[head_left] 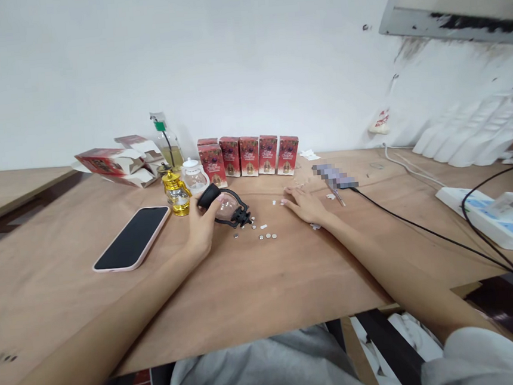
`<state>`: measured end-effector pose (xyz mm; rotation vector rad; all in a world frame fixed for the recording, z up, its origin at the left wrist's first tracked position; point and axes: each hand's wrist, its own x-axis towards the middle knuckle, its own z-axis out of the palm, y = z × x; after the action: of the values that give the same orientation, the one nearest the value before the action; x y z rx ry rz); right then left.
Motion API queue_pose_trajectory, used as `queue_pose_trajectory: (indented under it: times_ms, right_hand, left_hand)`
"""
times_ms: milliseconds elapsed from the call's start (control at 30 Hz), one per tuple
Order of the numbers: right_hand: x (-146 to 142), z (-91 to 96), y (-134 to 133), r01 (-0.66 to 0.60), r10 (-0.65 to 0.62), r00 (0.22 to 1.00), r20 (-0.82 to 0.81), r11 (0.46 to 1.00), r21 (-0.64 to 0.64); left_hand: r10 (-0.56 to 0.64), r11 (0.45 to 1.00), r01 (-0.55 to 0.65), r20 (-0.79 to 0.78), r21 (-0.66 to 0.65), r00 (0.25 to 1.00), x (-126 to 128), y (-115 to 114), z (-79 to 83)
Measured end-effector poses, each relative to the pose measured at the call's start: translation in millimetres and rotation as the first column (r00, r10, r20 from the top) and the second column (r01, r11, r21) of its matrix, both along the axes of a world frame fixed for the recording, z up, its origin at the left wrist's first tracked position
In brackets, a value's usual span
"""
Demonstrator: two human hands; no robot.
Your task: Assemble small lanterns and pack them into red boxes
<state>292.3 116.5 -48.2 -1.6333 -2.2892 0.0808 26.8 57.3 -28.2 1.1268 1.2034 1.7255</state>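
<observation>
My left hand (203,221) is wrapped round the base of a small black lantern (228,207) with a clear round globe. The lantern lies tilted on its side, its top pointing right over the table. Several button cells (268,236) are scattered just below and beside it. My right hand (305,205) rests on the wood with fingers stretched out, close to small white paper bits (274,202). Whether its fingertips touch one of them is too small to tell. A gold lantern (177,193) and a white lantern (194,175) stand upright behind my left hand.
Several red boxes (249,156) stand along the wall, with opened boxes (114,161) and a pump bottle (169,143) left of them. A phone (132,239) lies at left. Right are a blurred-out item (335,176), a screwdriver-like rod, a cable and a power strip (492,217).
</observation>
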Motion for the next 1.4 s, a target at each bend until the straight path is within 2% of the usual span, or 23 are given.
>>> queue_pose_trajectory:
  times_ms: [133,233,333,400,533,633,800,933,1033,1100,1167,1233,1333,1400]
  right_hand:
    - [-21,7.3,-19,-0.168,0.169,0.985,-0.027,0.986,0.021]
    - [-23,11.9,-22,-0.148,0.151,0.988,-0.034,0.986,0.078]
    - [-6,12.8,-12,0.029,-0.023,0.999,-0.034,0.98,0.198]
    - [13,10.3,-1,0.177,-0.176,0.984,-0.024,0.96,0.218]
    - [46,0.7,13,0.455,-0.459,0.887,0.047,0.887,0.079]
    - [51,-4.2,16,0.501,-0.497,0.864,0.084,0.865,-0.027]
    - [34,-3.6,15,0.389,-0.377,0.918,0.123,0.918,-0.084]
    - [27,-1.5,11,0.354,-0.337,0.932,0.135,0.927,-0.128]
    - [26,-0.7,8,0.342,-0.328,0.935,0.137,0.934,-0.097]
    - [23,-0.6,6,0.287,-0.28,0.95,0.14,0.957,-0.034]
    - [19,-0.9,4,0.173,-0.176,0.974,0.141,0.984,0.033]
    - [12,-1.7,3,-0.003,-0.004,0.991,0.132,0.999,0.05]
    - [1,-3.4,0,-0.246,0.244,0.967,0.077,0.969,0.026]
    - [-5,-3.7,-3,-0.32,0.318,0.946,0.06,0.947,0.039]
  left_hand:
    - [-0.047,0.99,0.073,0.196,-0.124,0.979,2,-7,11.2]
    - [-0.027,0.985,0.07,0.259,-0.155,0.965,-1,-8,14.9]
    - [-0.029,0.986,0.077,0.302,-0.148,0.953,-3,-5,14.6]
    - [-0.055,0.983,0.107,0.321,-0.149,0.946,-4,-3,14.3]
    - [-0.086,0.974,0.155,0.357,-0.168,0.93,-5,0,16.1]
    - [-0.109,0.973,0.173,0.357,-0.152,0.928,-5,-1,17.3]
    - [-0.144,0.964,0.206,0.321,-0.169,0.936,-5,-2,15.4]
    - [-0.12,0.957,0.197,0.323,-0.214,0.939,-5,-1,14.7]
    - [-0.099,0.95,0.191,0.343,-0.247,0.934,-5,0,15.0]
    - [-0.088,0.949,0.187,0.358,-0.255,0.93,-4,1,15.0]
    - [-0.075,0.946,0.184,0.372,-0.267,0.925,-4,1,14.5]
    - [-0.071,0.943,0.188,0.386,-0.275,0.92,-4,2,13.4]
    - [-0.107,0.943,0.22,0.394,-0.251,0.913,-5,3,11.6]
    - [-0.143,0.941,0.248,0.392,-0.232,0.909,-6,4,10.7]
